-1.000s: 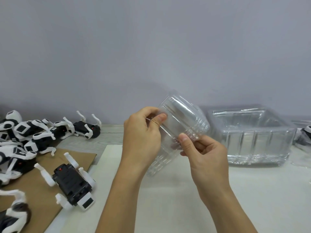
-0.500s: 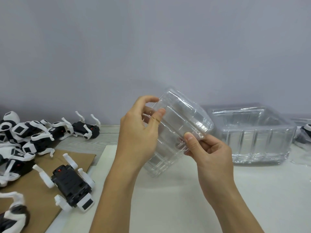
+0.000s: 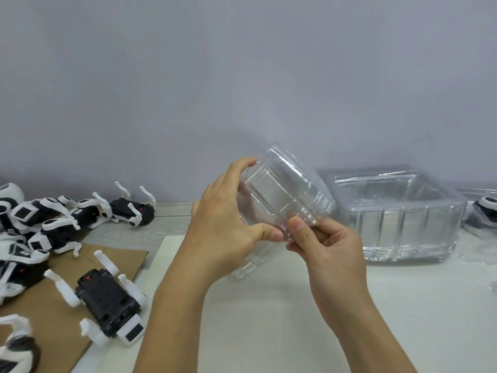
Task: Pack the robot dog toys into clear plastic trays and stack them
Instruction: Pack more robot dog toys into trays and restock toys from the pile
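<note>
1. Grey wall (image 3: 242,76) fills the upper frame; a white table (image 3: 269,305) spans the lower half.
2. Stack of clear trays (image 3: 403,219) stands on the table at right centre, upright.
3. Cardboard (image 3: 48,319) lies at lower left with several black-and-white toy dogs (image 3: 53,219) piled on and beyond it; one dog (image 3: 107,302) lies belly up nearest centre.
4. Tray (image 3: 285,195), clear, held tilted above the table at frame centre.
5. Left hand (image 3: 223,224) grips the tray's left side, thumb at its lower edge.
6. Right hand (image 3: 328,243) pinches the tray's lower right corner.
</note>
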Available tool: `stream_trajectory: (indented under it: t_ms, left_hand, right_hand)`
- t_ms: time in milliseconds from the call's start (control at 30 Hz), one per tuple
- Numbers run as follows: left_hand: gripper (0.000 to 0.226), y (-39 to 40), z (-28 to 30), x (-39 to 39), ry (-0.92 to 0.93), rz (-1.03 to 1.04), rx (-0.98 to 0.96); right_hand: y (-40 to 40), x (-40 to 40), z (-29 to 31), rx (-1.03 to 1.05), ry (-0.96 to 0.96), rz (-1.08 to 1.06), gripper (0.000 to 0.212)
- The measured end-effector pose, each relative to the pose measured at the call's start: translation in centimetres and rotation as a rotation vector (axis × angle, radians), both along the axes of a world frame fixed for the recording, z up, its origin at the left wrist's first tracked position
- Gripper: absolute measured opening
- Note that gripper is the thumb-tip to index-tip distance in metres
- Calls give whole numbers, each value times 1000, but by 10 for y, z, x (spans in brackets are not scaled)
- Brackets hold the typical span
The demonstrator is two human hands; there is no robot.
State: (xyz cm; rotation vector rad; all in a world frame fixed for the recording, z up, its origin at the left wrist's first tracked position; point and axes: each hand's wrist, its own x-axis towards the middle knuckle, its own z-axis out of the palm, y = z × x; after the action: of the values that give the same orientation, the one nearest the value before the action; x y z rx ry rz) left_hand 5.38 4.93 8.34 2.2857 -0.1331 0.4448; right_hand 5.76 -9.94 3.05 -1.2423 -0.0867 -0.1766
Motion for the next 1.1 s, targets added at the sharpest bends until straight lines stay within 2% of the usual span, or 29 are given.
stream_trajectory:
  t_ms: [67,267,733,867,1000,1100]
  left_hand:
    - [98,3,-1,0,-6,15,-9]
    - [92,5,-3,0,-19,34,-15]
    - [93,14,-8,2,-96,66,-23]
    - [92,14,-8,3,-110,41,-31]
    - [89,8,-9,6,-128,12,-6]
    - [90,5,-11,7,-149,0,19]
  right_hand:
    - [0,1,-1,-12,1,-3,10]
    - [0,1,-1,-12,-1,27,13]
    - [2,-1,2,-59,-34,9,11]
    - [-2,0,0,-30,-24,37,3]
    - [-5,-2,2,31,15,103,24]
    - [-1,-2,2,32,55,-7,32]
